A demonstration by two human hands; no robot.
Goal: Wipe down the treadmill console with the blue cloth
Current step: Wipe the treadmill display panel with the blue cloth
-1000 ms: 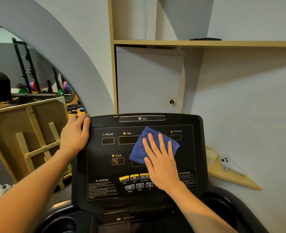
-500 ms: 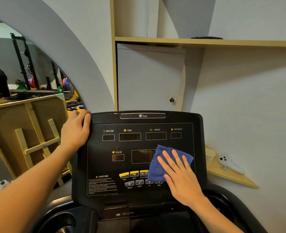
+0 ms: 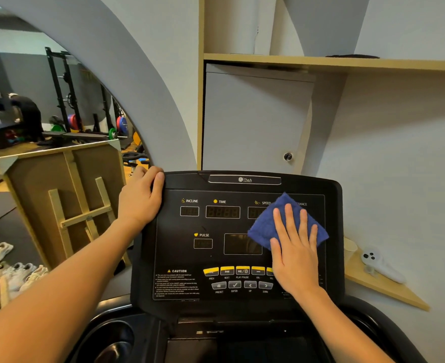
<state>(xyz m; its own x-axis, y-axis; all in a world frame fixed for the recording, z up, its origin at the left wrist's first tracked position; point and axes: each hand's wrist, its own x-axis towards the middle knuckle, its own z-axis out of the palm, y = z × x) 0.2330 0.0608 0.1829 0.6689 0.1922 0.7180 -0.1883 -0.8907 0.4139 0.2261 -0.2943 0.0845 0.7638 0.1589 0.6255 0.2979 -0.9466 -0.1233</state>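
The black treadmill console (image 3: 179, 252) fills my view, its display windows dark. My left hand (image 3: 140, 199) grips the console's upper left corner, fingers curled over its edge. My right hand (image 3: 296, 254) lies flat with fingers straight, pressing the blue cloth (image 3: 264, 227) against the panel near its right edge, covering the speed and distance readouts above the yellow buttons (image 3: 235, 271).

L hand (image 3: 140, 197) fingers curled, gripping; R hand (image 3: 294, 254) flat, fingers straight, spread; both forearms extended
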